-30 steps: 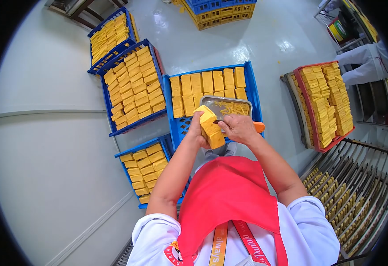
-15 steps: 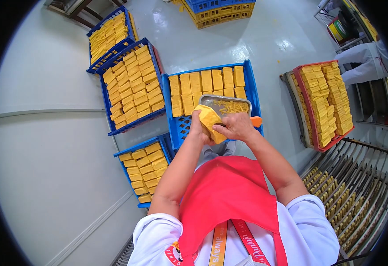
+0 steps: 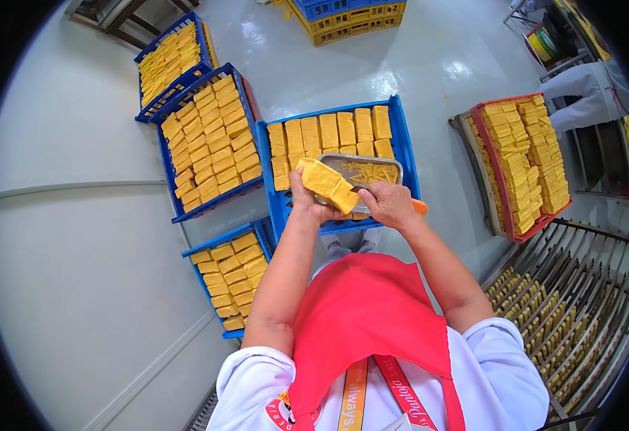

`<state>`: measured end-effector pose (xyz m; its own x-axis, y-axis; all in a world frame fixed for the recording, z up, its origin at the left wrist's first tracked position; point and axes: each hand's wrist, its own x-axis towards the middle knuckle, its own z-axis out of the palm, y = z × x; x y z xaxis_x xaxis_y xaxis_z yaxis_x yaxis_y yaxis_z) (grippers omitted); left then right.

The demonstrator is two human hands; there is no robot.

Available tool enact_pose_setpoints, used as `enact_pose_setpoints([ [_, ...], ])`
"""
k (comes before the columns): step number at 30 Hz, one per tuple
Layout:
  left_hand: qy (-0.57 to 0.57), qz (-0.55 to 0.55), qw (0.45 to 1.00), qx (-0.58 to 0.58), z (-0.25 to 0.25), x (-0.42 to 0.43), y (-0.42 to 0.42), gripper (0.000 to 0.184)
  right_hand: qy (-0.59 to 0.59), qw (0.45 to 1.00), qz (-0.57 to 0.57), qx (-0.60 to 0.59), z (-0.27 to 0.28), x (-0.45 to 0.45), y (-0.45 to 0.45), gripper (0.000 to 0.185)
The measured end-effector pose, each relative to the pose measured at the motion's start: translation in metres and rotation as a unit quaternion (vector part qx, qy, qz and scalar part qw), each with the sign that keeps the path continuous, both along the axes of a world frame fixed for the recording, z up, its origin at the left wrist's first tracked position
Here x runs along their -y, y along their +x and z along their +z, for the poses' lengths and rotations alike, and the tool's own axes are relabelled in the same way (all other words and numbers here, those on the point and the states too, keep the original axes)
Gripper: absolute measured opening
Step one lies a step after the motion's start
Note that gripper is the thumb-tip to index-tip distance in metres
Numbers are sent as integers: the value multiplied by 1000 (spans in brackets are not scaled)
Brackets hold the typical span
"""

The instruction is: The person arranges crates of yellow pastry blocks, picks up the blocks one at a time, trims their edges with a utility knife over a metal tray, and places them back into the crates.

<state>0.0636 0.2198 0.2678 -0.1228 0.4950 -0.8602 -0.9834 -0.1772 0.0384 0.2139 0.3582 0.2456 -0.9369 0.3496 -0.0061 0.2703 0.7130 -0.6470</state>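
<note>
**Little margin for a slip**

And here a yellow block (image 3: 324,182) is held tilted over the blue crate (image 3: 403,136), gripped from the side and beneath by the left hand (image 3: 307,202). In the closed right hand (image 3: 390,202) an orange-handled knife (image 3: 419,207) is clutched, its short visible stretch of blade (image 3: 358,188) brought right up to the block's end. Whether that edge is biting in or merely laid against the surface cannot be told from above.

Watch that edge! If the block is twisted or the knife is pushed too hard, the blade could be sent skidding off the face, with the left hand's fingers near. Too steep an angle, and a corner could be gouged away. Too tight a squeeze, if the block is as soft as it looks, and it could be dented or cracked. Too loose, and it could be dropped onto the metal tray (image 3: 338,162), where yellow strips (image 3: 377,172) are heaped, and those could be scattered over the packed blocks (image 3: 346,129) alongside.
</note>
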Motion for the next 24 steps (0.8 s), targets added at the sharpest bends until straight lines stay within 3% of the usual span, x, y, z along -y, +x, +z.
enact_pose_setpoints([
  [7, 26, -16, 1000, 4, -6, -4, 4, 69, -1, 997, 72, 4, -1, -6, 0, 37],
  [9, -12, -34, 999, -14, 0, -9, 4, 81, 8, 998, 68, 14, 5, -7, 0, 37],
  [14, 15, -35, 999, -9, 1, -7, 4, 71, 26, 1000, 8, 9, 12, -8, -1, 35],
  [19, 34, -41, 999, -6, -8, -5, 4, 71, 29, 999, 28, -16, 5, -10, -1, 35],
  [24, 27, 18, 999, -8, -13, -9, 10, 69, -6, 999, 43, 12, 5, -7, -5, 39],
])
